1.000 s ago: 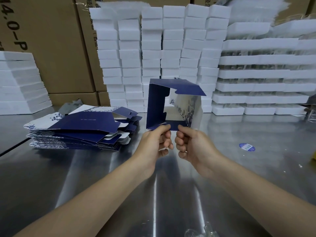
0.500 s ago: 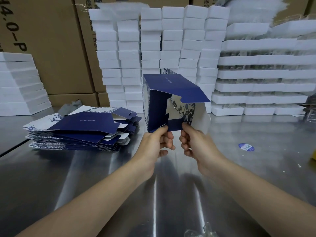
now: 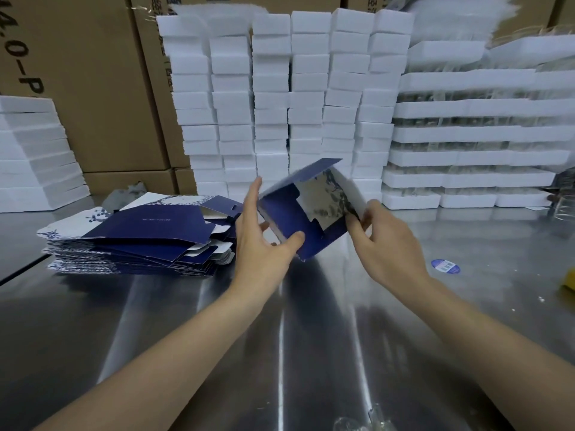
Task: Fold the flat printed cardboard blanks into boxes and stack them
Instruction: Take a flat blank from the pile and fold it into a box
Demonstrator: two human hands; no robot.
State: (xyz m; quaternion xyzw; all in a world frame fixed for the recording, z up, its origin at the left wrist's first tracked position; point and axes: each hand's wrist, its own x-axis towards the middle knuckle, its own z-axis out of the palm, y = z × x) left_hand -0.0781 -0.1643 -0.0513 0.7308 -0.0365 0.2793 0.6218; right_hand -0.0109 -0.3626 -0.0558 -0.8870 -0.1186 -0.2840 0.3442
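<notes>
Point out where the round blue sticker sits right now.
In the head view the round blue sticker lies on the metal table, right of the right hand, with a yellow object further right at the edge.

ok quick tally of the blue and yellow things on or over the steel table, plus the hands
part-folded blue box: 1
pile of blue flat blanks: 1
round blue sticker: 1
yellow object: 1
hands: 2 (left hand, right hand)
total: 6

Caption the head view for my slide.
Left hand and right hand hold a half-folded blue box over a steel table beside stacked flat blanks.
</notes>
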